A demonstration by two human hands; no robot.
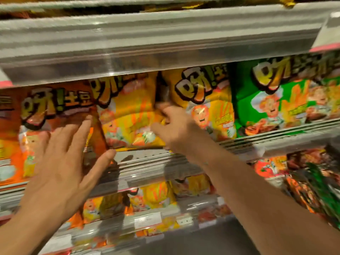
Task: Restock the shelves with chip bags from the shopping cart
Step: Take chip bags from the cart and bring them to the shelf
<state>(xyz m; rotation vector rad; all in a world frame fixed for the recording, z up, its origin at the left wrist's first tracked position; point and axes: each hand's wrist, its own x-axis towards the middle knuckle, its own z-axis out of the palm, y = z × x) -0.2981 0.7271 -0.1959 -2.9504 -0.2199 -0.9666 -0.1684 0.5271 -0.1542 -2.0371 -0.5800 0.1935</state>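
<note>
At the front edge of the middle shelf [147, 159], I am seating a yellow chip bag [128, 116] into its row.

Judging by the row, this is the placing step; next I would need to push the bag back until it stands upright between the orange-brown bag [55, 111] and the second yellow bag [206, 100]. My right hand [174, 129] reaches forward, fingers curled on the bag's right edge. My left hand [60, 159] is raised with fingers spread flat, touching the orange-brown bag. Green bags [276, 96] fill the shelf's right end.
</note>
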